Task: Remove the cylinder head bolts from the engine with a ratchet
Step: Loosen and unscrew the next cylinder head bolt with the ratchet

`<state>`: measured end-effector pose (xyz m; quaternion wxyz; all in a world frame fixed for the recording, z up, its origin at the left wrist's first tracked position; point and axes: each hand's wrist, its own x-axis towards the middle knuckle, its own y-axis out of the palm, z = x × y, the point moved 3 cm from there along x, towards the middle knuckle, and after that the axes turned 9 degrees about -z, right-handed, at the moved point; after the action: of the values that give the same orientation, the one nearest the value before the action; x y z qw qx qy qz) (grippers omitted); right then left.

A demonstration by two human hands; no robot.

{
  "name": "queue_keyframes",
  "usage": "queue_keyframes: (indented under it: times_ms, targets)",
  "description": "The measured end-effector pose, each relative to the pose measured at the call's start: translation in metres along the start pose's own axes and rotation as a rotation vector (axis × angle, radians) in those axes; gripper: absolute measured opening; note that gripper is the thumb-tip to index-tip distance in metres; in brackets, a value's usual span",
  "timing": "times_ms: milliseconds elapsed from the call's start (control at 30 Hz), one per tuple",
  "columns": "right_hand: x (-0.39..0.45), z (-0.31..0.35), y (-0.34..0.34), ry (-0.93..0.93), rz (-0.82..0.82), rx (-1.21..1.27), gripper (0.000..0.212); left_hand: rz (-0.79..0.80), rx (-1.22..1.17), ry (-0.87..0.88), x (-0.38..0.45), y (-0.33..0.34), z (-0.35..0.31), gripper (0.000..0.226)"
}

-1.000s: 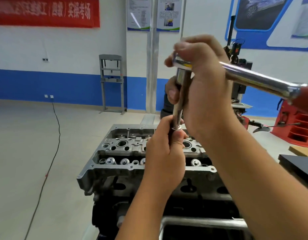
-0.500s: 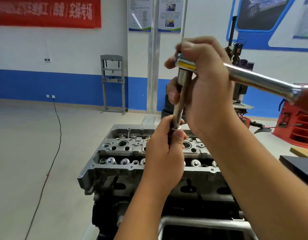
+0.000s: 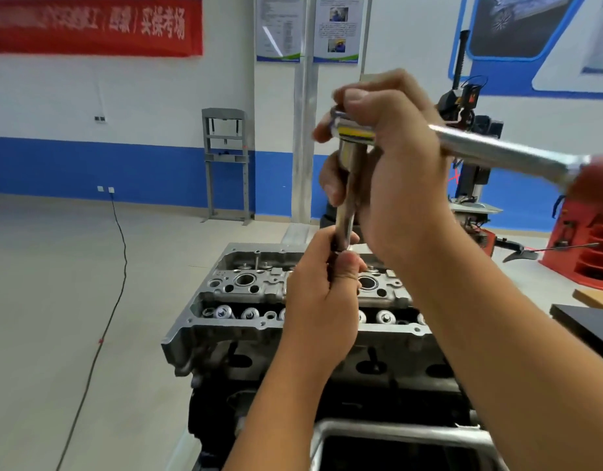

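Ratchet [image 3: 497, 153] chrome, yellow band at head. Engine [image 3: 259, 300] silver-grey over black. Wall white, blue lower stripe [image 3: 89, 168]; banner [image 3: 89, 27] red.

- The ratchet [image 3: 497, 153] handle is polished metal — bright, smooth, mirror-glossy; a yellow band sits on its head.
- The extension bar [image 3: 348, 202] below it is smooth steel with a duller sheen.
- The cylinder head [image 3: 249, 290] is cast grey metal, matt and grainy — its valve spring caps [image 3: 223, 312] shine.
- The engine block [image 3: 259, 402] beneath looks dark and dull.
- The floor [image 3: 48, 283] is smooth, pale, faintly glossy.
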<state>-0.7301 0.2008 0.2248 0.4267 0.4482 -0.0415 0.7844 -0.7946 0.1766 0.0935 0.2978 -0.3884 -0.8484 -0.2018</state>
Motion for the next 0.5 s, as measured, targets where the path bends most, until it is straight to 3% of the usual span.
queue_keyframes:
  times_ms: [67, 167, 267, 400, 500]
  targets:
    - [0.006, 0.0, 0.004, 0.206, 0.13, 0.139, 0.009, 0.027, -0.039, -0.034, 0.001, -0.002, 0.001, 0.016]
    - [0.011, -0.001, -0.008, 0.371, 0.15, 0.302, 0.02, 0.071, -0.066, -0.044, 0.003, -0.001, 0.0, 0.019]
    - [0.005, -0.001, -0.017, 0.301, 0.075, 0.258, 0.017, 0.033, -0.001, 0.016, 0.002, 0.004, -0.003, 0.017]
    - [-0.004, 0.0, -0.012, 0.017, -0.055, 0.036, 0.005, -0.023, 0.054, 0.071, 0.001, 0.006, -0.003, 0.015]
    - [0.003, 0.001, -0.001, 0.118, 0.094, 0.077, 0.006, 0.004, -0.001, 0.028, 0.001, 0.002, -0.002, 0.015]
